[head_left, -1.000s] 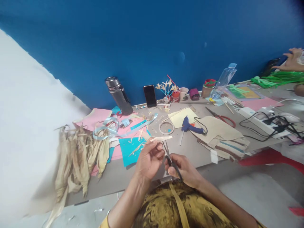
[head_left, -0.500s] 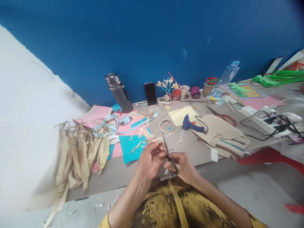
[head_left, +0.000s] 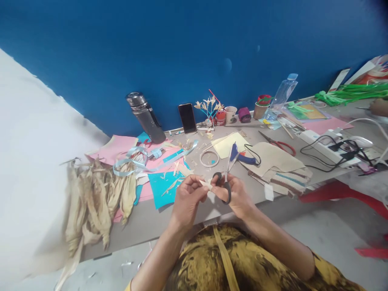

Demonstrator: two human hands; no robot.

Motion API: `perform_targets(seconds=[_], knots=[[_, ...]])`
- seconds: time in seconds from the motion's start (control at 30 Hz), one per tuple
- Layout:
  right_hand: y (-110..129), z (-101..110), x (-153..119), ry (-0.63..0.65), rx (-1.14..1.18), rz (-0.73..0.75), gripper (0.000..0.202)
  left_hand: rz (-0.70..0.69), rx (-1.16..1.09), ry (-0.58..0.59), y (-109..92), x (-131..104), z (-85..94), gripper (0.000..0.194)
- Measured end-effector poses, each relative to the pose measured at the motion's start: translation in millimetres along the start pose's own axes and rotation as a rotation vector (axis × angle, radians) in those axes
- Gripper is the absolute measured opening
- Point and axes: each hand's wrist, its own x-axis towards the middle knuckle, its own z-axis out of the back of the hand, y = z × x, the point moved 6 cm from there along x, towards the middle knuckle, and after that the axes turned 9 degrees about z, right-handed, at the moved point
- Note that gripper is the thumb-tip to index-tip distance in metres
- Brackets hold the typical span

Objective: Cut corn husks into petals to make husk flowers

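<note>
My left hand (head_left: pixel 188 199) pinches a small pale piece of husk (head_left: pixel 207 185) near the table's front edge. The fingertips of my right hand (head_left: pixel 236 195) meet the same piece from the other side. Black-handled scissors (head_left: pixel 227 182) hang on my right hand, blades slightly apart and pointing up and away from me. Blue paper (head_left: pixel 163 190) with pale scraps on it lies left of my hands. Beyond them are a roll of tape (head_left: pixel 209 159) and a blue glue gun (head_left: pixel 247 159).
Dried husks (head_left: pixel 97 202) hang over the table's left edge. A dark flask (head_left: pixel 147 117), a phone (head_left: pixel 187 118), cups and a plastic bottle (head_left: pixel 283 97) stand along the wall. Red-handled scissors (head_left: pixel 280 145) and a power strip (head_left: pixel 329 149) lie right. Part of another person's hand (head_left: pixel 379 107) shows far right.
The scissors have swung from between my hands to upright in my right hand. My right fingers have come to the husk piece. Another person's hand has appeared at the right.
</note>
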Motion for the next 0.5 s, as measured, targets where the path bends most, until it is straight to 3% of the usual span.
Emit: perform_targets(seconds=[0.27, 0.5], knots=[[-13, -5, 1, -0.108, 0.187, 0.008, 0.028, 0.066, -0.103, 0.134, 14, -7, -8.5, 0.029], [-18, -12, -1, -0.068, 0.237, -0.013, 0.03, 0.08, -0.169, 0.074, 21, -6, -10.4, 0.027]])
